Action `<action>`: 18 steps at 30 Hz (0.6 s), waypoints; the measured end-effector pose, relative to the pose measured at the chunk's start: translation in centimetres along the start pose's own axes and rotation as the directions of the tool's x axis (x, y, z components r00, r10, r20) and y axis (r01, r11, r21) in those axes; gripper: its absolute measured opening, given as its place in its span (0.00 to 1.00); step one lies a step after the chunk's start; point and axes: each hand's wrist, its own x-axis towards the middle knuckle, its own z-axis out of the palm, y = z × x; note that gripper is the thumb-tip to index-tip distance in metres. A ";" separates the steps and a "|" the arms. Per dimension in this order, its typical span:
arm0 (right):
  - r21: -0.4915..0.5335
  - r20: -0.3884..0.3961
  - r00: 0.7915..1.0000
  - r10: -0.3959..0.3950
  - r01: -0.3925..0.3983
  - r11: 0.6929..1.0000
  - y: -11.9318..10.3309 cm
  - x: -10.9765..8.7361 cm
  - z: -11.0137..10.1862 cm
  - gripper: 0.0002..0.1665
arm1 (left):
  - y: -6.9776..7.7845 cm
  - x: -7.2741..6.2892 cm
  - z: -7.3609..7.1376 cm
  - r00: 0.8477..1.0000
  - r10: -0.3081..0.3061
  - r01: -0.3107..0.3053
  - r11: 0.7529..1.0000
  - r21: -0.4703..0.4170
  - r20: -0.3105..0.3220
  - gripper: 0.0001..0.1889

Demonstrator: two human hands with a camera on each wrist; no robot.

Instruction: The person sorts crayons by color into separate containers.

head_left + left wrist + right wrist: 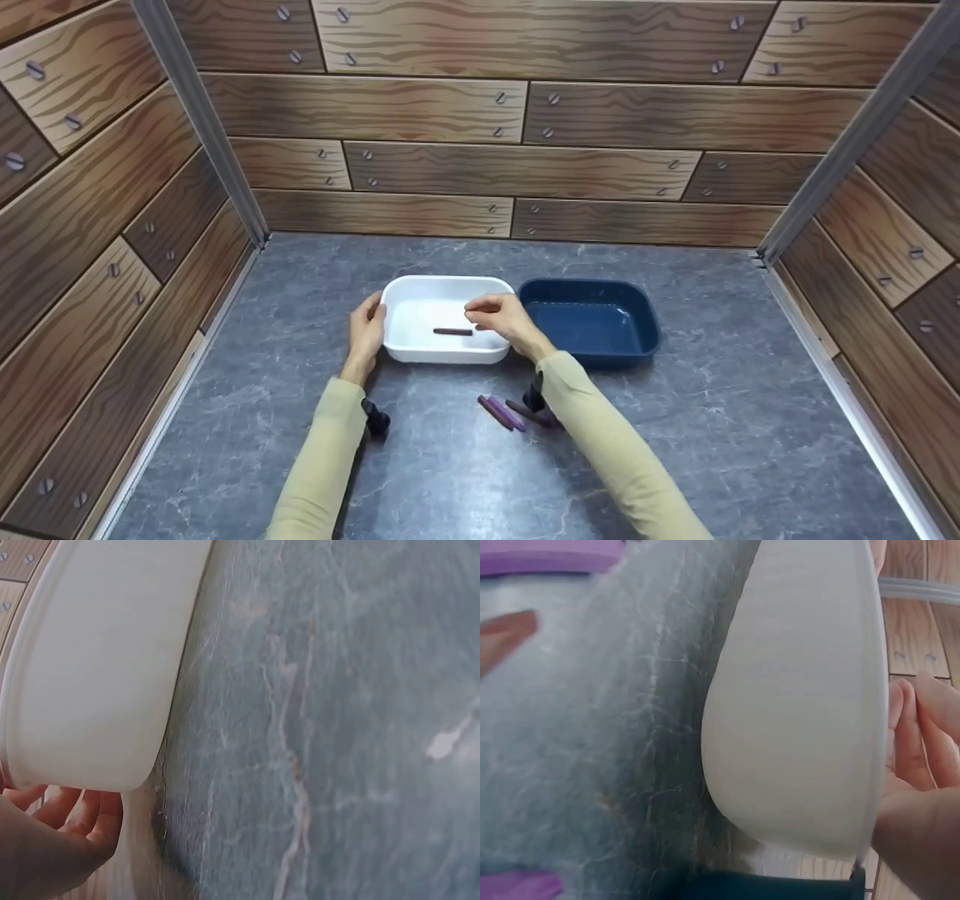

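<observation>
only the head view shows the brown stick [452, 331] inside the white tray [446, 356]; left hand [365, 330] grips the tray, right hand [504, 315], fingers loosely bent, holds nothing. a sleeve [592, 412] partly hides other sticks [496, 413].

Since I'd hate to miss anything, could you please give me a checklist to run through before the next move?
1. White tray supported: ok, the left hand holds its left end.
2. Brown stick in the white tray: ok, lying inside.
3. Right hand free: ok, nothing seen in its grasp.
4. Loose sticks fully in view: not ok, the right sleeve partly blocks them.
5. Blue tray apart from the white tray: cannot tell, they sit very close.
</observation>
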 end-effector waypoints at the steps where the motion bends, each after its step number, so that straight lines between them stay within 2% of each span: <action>1: 0.016 -0.001 1.000 -0.016 0.016 1.000 0.0 -0.3 -0.1 0.17 | -0.1 0.0 0.0 1.000 0.003 -0.003 1.000 -0.002 -0.003 0.22; 5: 0.059 -0.016 0.998 -0.066 0.067 0.996 0.4 -1.8 -0.9 0.17 | -0.1 -0.2 0.1 1.000 0.018 -0.018 1.000 -0.012 -0.004 0.22; 12: 0.132 -0.073 0.992 -0.100 0.109 0.985 1.0 -4.5 -2.0 0.19 | -0.2 -0.2 0.0 0.999 0.035 -0.035 0.999 0.012 -0.009 0.23; 18: 0.181 -0.111 0.991 -0.072 0.091 0.979 1.7 -6.1 -3.0 0.17 | -0.1 -0.1 0.0 0.998 0.059 -0.059 0.998 0.023 -0.006 0.21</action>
